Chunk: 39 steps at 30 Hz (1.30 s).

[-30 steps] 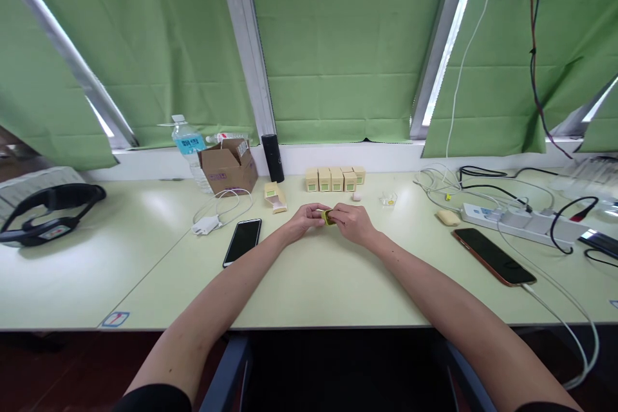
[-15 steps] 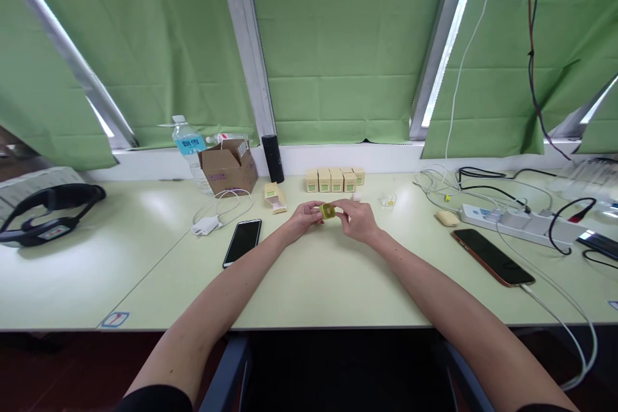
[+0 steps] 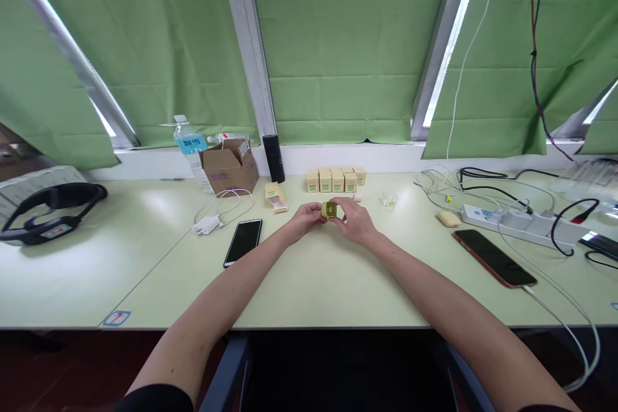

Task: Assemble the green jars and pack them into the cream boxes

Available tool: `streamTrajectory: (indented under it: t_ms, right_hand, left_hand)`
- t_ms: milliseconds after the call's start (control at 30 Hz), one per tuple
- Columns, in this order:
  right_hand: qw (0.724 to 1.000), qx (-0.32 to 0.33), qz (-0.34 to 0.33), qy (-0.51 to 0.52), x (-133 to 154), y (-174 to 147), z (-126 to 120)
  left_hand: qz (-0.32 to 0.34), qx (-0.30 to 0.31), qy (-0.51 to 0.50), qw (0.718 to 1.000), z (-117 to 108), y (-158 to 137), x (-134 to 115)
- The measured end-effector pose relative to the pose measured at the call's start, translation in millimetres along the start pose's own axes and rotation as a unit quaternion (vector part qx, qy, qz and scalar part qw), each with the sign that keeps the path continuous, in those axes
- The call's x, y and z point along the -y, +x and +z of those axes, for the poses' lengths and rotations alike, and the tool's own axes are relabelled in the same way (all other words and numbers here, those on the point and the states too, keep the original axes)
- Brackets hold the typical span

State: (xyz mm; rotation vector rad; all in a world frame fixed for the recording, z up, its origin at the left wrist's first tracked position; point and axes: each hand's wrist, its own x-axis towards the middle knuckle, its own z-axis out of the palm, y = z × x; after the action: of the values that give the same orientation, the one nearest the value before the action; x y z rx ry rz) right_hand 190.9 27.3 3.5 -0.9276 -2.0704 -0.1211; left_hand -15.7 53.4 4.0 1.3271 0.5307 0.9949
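Small yellow-green item [image 3: 329, 209] pinched between fingertips of left hand [image 3: 303, 219] and right hand [image 3: 354, 220], raised just above desk [image 3: 309, 283]. Beyond the hands, row of small cream boxes [image 3: 335, 179]; left of left hand, dark phone [image 3: 243, 241], face up; well right of right hand, second phone [image 3: 493, 257] near power strip [image 3: 512, 219]

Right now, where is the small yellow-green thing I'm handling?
The small yellow-green thing is held between your left hand and right hand above the middle of the table, just in front of the row of little boxes.
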Motion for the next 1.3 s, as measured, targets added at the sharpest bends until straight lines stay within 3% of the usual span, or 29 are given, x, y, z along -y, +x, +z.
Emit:
streamTrajectory:
  t_ms: [233,567,733,800,967,1100,1300]
  right_hand:
    - [0.999,0.016,-0.029,0.021,8,0,-1]
    - [0.998,-0.029,-0.018,0.054,3,-1,6]
    - [0.998,-0.048,-0.038,0.023,-2,1,4]
    - [0.997,-0.052,-0.046,-0.014,-4,1,3]
    - [0.994,-0.043,-0.061,-0.076,-7,0,2]
    - [0.994,-0.03,-0.066,-0.087,-6,0,2]
    - [0.992,-0.038,-0.08,-0.094,-7,1,2]
  left_hand:
    - [-0.006,-0.018,0.012,1.0,1,1,3]
    - [-0.021,-0.06,0.001,0.998,4,4,3]
    - [0.034,-0.094,0.044,0.994,2,3,9]
    - [0.085,-0.111,0.131,0.981,3,1,11]
    - [0.185,-0.129,0.341,0.913,8,-1,16]
    - [0.221,-0.123,0.395,0.883,10,-2,18]
    - [0.245,-0.116,0.424,0.864,11,-1,19]
